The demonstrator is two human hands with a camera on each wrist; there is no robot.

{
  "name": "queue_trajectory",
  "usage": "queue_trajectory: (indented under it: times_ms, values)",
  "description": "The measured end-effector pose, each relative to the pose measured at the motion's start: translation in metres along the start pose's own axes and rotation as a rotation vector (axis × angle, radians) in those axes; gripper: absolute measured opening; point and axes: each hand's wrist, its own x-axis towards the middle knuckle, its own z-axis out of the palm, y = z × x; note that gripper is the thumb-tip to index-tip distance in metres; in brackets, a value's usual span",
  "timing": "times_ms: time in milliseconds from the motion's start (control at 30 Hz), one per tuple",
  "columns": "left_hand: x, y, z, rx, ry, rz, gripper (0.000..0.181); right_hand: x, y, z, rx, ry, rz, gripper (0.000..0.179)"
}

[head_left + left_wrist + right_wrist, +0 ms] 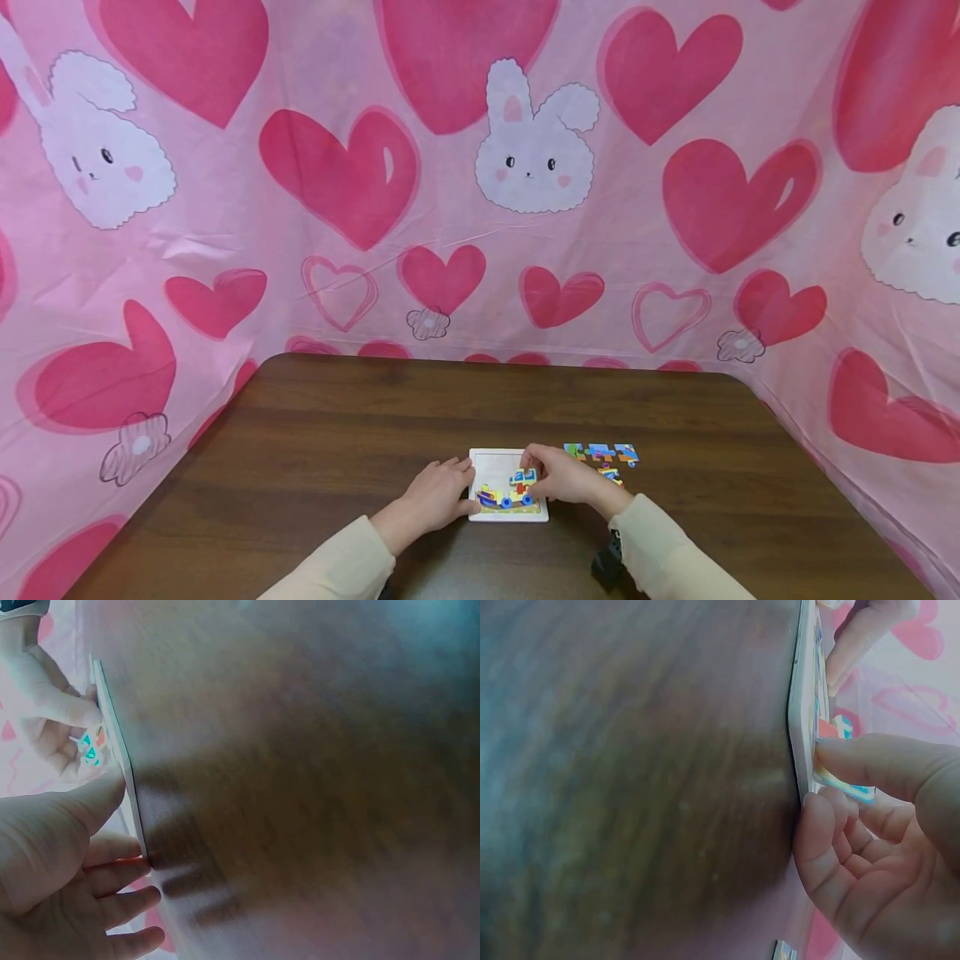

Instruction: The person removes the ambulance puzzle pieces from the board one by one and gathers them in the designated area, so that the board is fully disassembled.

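Observation:
A white-rimmed jigsaw tray (508,518) lies on the table, its lower part filled with pieces forming a yellow and blue vehicle. My left hand (435,497) rests at the tray's left edge, fingers fairly straight, with the thumb at the lower left corner. My right hand (564,475) is over the tray's right side and pinches a puzzle piece (522,477) with a blue-windowed cab on it. In the right wrist view that piece (845,787) stands tilted up from the tray, partly hidden by the thumb (877,761).
Several loose puzzle pieces (600,452) lie just beyond the right hand, and another piece (611,476) peeks out beside its wrist. The brown wooden table (337,433) runs back to a pink curtain (450,225) with hearts and rabbits, which also closes both sides.

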Motion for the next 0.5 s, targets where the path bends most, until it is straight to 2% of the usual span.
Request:
queue_trajectory:
  times_ms: [233,500]
  values:
    - [-0.0004,-0.0007,0.0011,0.029,0.027,0.015,0.052,0.0003,0.0023,-0.0004,0.003,-0.016,0.002,0.018]
    - [-0.0003,-0.0011,0.0013,0.021,0.02,0.009,0.053,-0.0005,0.0063,-0.0039,0.001,-0.035,-0.019,0.007]
